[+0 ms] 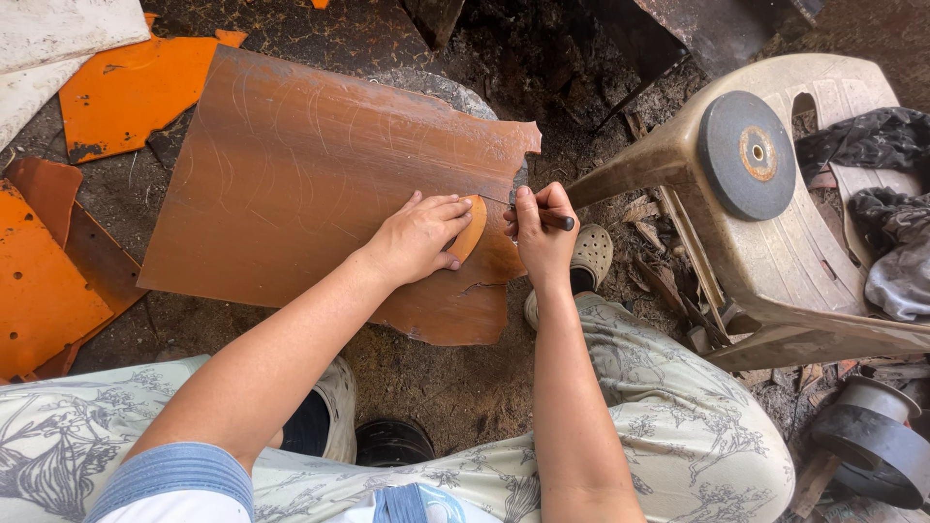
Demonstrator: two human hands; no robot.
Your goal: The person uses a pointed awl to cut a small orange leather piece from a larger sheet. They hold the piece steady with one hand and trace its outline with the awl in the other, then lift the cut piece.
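Rust-brown sheet metal, a large flat panel with ragged edges [310,184], is laid on the dirt ground between the seated person's feet and serves as the work surface. A small orange curved template piece [472,228] is held flat against the panel near its right edge. The left hand [418,237] is pressed down on the template, with the fingers laid close together and the fingertips bearing on its upper edge. The right hand [542,237] is closed in a pinch around a slim dark scribing tool [554,220], whose tip is set against the panel just beside the template's upper end. The step in hand is judged to be the tracing of the template's outline onto the sheet. For the next move, steady downward pressure on the template would be required so that it does not slip, and the tool tip would have to be kept touching the template edge along its curve. Faint curved scratch lines are visible elsewhere on the panel. A beige plastic chair on its side [775,261], bearing a grey grinding disc [746,155], lies near on the right; orange sheet offcuts [126,92] lie on the left.
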